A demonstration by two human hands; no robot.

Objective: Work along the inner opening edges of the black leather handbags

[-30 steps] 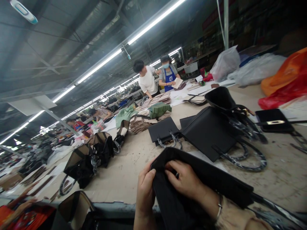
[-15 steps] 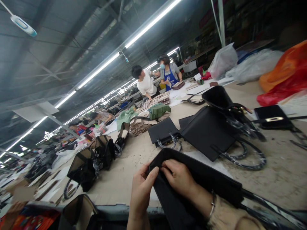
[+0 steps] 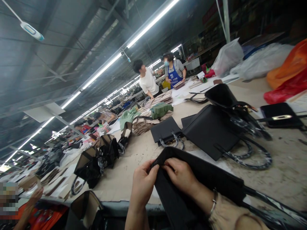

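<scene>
A black bag [image 3: 216, 171] lies tilted over the table's front edge, its mouth open and its handles toward the lower right. My left hand [image 3: 144, 182] pinches the bag's left corner between thumb and fingers. Inside the opening, close beside that corner, my right hand [image 3: 179, 175] has its fingers closed on the bag's edge; the fingertips are partly hidden by the black material. Just beyond the bag are a small black bag [image 3: 165, 129] and a larger black bag [image 3: 211, 131] with wrapped handles.
Open black bags [image 3: 90, 164] stand along the table's left side. Stacked brown pieces [image 3: 142, 125] and green cloth [image 3: 161, 110] lie farther back. Plastic bags [image 3: 263, 59] are at the right rear. Two people stand across the table; another person's arm [image 3: 27, 204] shows at lower left.
The camera view has shifted slightly, so the table items appear a little farther right. Both hands keep their hold on the bag's corner. More of the person at lower left shows.
</scene>
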